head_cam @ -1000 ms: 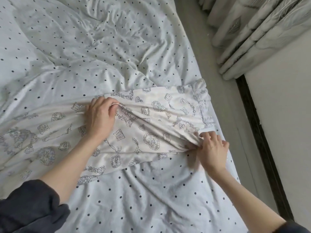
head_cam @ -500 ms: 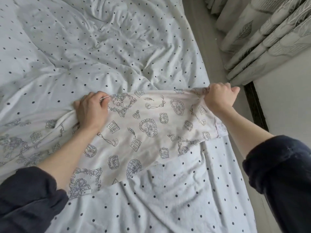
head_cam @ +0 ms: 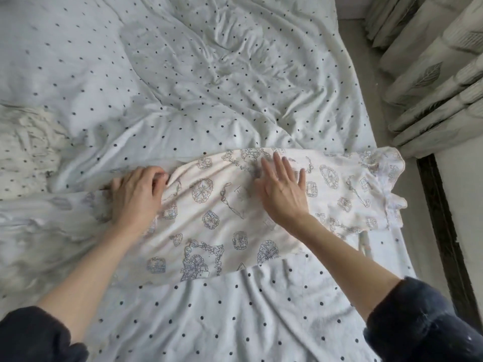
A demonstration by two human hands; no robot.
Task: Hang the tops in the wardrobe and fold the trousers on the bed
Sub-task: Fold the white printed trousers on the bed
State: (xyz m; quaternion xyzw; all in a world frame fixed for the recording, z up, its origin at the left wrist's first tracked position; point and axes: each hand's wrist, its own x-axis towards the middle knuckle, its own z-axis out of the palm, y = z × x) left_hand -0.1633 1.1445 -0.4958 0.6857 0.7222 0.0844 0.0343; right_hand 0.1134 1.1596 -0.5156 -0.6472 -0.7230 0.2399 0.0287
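Note:
Cream trousers (head_cam: 222, 220) with a grey line-drawn print lie flat across the bed, waistband at the right edge near the mattress side, legs running off to the left. My left hand (head_cam: 136, 194) has its fingers curled into the cloth at the trousers' far edge and grips it. Flat on the fabric near the middle rests my right hand (head_cam: 283, 189), fingers straight and spread. The left part of the trousers looks blurred.
The bed is covered by a rumpled white sheet with black dots (head_cam: 209, 74). The mattress edge runs down the right; beyond it are a strip of floor (head_cam: 352, 35), pale pleated curtains (head_cam: 431, 74) and a dark skirting strip (head_cam: 441, 231).
My right hand carried the near waistband corner up over the trousers, let it go and now lies flat on the middle. The left hand kept its grip on the far edge.

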